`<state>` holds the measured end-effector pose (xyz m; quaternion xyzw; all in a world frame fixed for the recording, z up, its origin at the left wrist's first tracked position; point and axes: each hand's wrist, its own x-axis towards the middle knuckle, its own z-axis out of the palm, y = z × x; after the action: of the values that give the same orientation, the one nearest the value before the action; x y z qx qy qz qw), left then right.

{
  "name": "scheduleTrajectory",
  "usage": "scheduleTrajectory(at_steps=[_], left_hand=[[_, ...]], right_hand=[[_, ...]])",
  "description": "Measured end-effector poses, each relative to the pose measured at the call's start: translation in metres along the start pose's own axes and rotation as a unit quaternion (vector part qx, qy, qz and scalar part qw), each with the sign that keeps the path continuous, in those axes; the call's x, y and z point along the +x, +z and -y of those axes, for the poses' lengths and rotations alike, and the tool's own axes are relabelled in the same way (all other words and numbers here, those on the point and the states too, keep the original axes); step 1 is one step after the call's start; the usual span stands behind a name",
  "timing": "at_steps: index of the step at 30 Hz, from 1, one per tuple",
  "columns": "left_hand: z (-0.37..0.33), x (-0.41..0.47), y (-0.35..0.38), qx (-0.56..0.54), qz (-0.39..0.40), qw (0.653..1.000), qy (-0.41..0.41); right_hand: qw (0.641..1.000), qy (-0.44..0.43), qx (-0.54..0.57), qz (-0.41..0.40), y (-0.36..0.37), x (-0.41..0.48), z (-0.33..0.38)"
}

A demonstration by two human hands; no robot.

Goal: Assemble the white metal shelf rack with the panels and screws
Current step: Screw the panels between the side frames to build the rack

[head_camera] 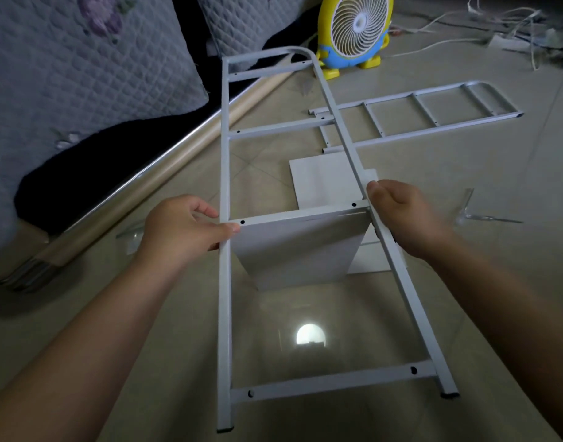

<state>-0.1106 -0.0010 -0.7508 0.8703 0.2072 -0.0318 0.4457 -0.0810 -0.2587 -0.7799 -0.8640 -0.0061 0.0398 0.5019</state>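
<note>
Nearest the camera, two black-capped feet of a white frame (224, 314) are hovering over the floor (497, 298), and the frame is slanting away toward the bed (82, 74). Four rungs are crossing it below its arched top. The left hand (184, 228) is curling around the left rail with its thumb pressing by a dark hole. The right hand (401, 215) is clamping the right rail, its fingertips hiding behind the tube. Between the hands, one panel (299, 247) is hanging from the third rung; whether screws are sitting in the two holes there is impossible to tell.

Beyond it, flat white sheets (325, 183) are lying on the floor, partly hiding behind the frame and right hand, so their number is staying unclear. To the right, a clear bag (471, 215) is showing too blurred for its contents to be read. Farther off, a second frame (433, 122) is lying flat, its near end crossing under the held rail. One yellow fan (353, 30) is standing behind it with its top cut off, and loose cables (465, 36) are trailing beside.
</note>
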Motion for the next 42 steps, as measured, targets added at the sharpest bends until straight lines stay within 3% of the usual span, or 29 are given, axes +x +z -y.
scheduleTrajectory(at_steps=[2, 4, 7, 10, 13, 15, 23, 30, 35, 38, 42], left_hand=[[-0.002, -0.001, 0.001, 0.025, 0.027, 0.999, 0.025], [-0.006, -0.001, 0.000, 0.164, 0.027, 0.981, 0.096], [-0.020, 0.001, 0.001, 0.372, 0.022, 0.896, 0.242], [-0.036, 0.005, 0.005, 0.531, 0.091, 0.797, 0.273], [-0.049, 0.008, 0.004, 0.602, 0.125, 0.730, 0.299], [-0.052, 0.011, 0.003, 0.610, 0.147, 0.713, 0.312], [-0.053, 0.009, 0.007, 0.609, 0.180, 0.695, 0.337], [-0.075, -0.001, 0.062, 0.445, 0.171, 0.773, 0.418], [-0.070, -0.002, 0.079, 0.437, 0.151, 0.771, 0.437], [-0.052, -0.006, 0.085, 0.424, 0.073, 0.750, 0.503], [-0.032, -0.003, 0.089, 0.314, 0.049, 0.792, 0.521]], right_hand=[[1.000, -0.001, 0.001, -0.002, 0.000, -0.001, 0.001], [1.000, -0.003, -0.002, 0.000, 0.000, -0.001, 0.000], [1.000, -0.004, -0.010, 0.006, 0.001, -0.002, -0.002], [1.000, -0.003, -0.015, 0.008, 0.001, -0.003, -0.002], [1.000, -0.005, -0.017, 0.006, 0.001, -0.004, -0.004], [1.000, -0.005, -0.018, 0.005, 0.002, -0.005, -0.005], [1.000, -0.005, -0.021, -0.005, 0.005, -0.009, -0.005], [1.000, 0.014, 0.004, 0.000, 0.004, -0.009, -0.004], [1.000, 0.002, 0.007, -0.014, 0.005, -0.010, -0.006], [1.000, 0.001, 0.009, -0.021, 0.006, -0.010, -0.007], [1.000, 0.008, 0.018, -0.011, 0.006, -0.009, -0.006]])
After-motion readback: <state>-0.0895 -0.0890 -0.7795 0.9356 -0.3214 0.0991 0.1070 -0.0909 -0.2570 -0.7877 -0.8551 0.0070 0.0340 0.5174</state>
